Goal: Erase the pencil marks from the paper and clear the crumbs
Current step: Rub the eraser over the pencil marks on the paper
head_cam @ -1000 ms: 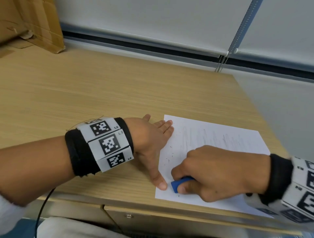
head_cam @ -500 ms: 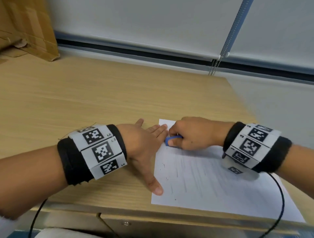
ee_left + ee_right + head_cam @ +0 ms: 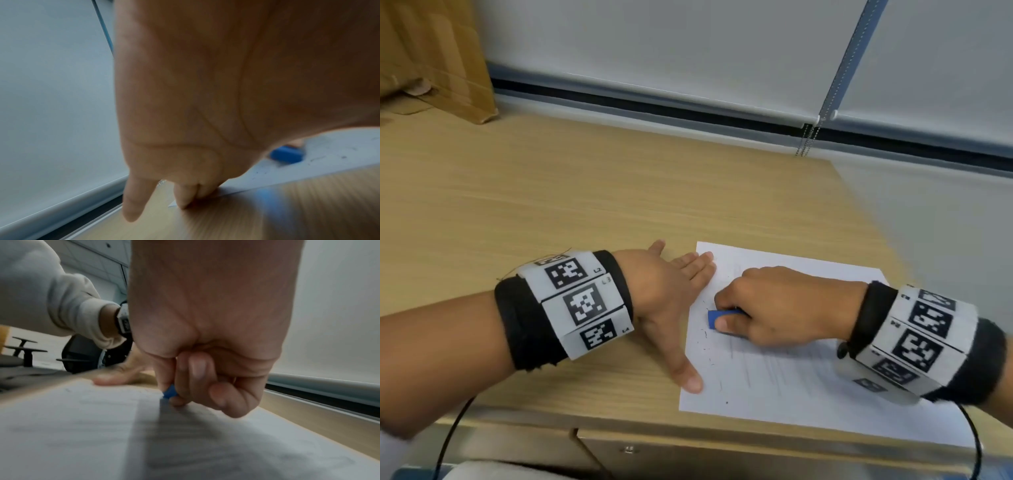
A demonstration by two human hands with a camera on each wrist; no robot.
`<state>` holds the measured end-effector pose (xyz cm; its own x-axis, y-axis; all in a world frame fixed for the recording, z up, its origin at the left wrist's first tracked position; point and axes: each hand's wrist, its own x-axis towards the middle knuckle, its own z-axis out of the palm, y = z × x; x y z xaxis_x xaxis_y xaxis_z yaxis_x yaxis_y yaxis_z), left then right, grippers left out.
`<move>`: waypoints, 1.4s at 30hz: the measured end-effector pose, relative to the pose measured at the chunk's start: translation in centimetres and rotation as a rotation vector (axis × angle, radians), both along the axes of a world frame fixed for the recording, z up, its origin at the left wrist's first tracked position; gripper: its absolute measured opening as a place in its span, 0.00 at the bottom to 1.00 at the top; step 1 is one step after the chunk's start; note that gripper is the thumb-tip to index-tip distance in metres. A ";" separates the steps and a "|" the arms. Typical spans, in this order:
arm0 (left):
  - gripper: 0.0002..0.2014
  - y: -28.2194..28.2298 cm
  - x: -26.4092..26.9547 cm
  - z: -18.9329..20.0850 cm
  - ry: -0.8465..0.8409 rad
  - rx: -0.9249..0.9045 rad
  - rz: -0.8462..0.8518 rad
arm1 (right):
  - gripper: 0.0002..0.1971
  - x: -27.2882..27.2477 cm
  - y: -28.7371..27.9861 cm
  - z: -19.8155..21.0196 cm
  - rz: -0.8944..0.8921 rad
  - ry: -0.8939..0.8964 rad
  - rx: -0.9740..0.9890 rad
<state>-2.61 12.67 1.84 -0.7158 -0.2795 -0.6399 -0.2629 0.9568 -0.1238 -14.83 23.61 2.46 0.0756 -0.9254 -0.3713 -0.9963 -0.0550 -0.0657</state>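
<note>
A white sheet of paper [image 3: 791, 387] with faint pencil lines lies on the wooden desk [image 3: 551, 205], near its front right corner. My left hand [image 3: 674, 294] lies flat, fingertips and thumb pressing the sheet's left edge. My right hand [image 3: 774, 305] pinches a blue eraser [image 3: 714, 319] against the paper's left part, midway down the sheet. Dark crumbs [image 3: 710, 356] dot the paper below the eraser. The eraser [image 3: 286, 154] also shows past my left palm, and its blue tip [image 3: 169, 391] peeks out between my right fingers.
A cardboard box [image 3: 431, 58] stands at the desk's back left. A window blind with a bead chain [image 3: 804, 140] runs along the back. The desk's front edge with a drawer [image 3: 630, 448] is just below the paper. Cables hang from both wrists.
My right hand with the eraser went from the sheet's lower left up to its top left corner, then back down to the middle of the left side. My left hand stayed put.
</note>
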 end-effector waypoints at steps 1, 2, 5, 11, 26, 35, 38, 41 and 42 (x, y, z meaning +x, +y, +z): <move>0.74 0.0 -0.1 0.0 -0.006 -0.002 0.004 | 0.17 0.3 0.6 0.0 0.039 -0.018 0.028; 0.74 0.1 -0.1 0.0 -0.012 -0.003 0.007 | 0.16 0.7 1.3 0.1 0.078 -0.042 0.072; 0.74 0.1 -0.1 0.1 -0.022 -0.001 0.013 | 0.18 1.5 1.6 0.7 0.092 -0.056 0.139; 0.74 0.1 -0.2 -0.1 -0.023 -0.016 0.014 | 0.17 1.6 2.2 0.4 0.079 -0.093 0.117; 0.74 0.3 -0.3 0.2 -0.039 -0.021 0.027 | 0.15 1.8 2.0 0.6 0.072 -0.070 0.061; 0.74 0.4 -0.4 0.2 -0.050 -0.012 0.036 | 0.14 1.8 2.7 0.2 0.112 -0.107 0.089; 0.74 0.5 -0.3 0.2 -0.060 -0.020 0.037 | 0.15 1.7 2.8 0.3 0.126 -0.119 0.122; 0.74 0.4 -0.4 0.3 -0.055 -0.020 0.025 | 0.14 1.3 2.3 0.0 0.103 -0.080 0.050; 0.74 0.4 -0.3 0.2 -0.050 -0.018 0.022 | 0.14 1.4 2.4 -0.1 0.116 -0.084 0.049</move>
<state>-2.96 13.09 2.09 -0.6770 -0.3063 -0.6692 -0.2768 0.9485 -0.1542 -13.46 26.00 2.40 0.2134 -0.8898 -0.4034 -0.9744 -0.1637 -0.1543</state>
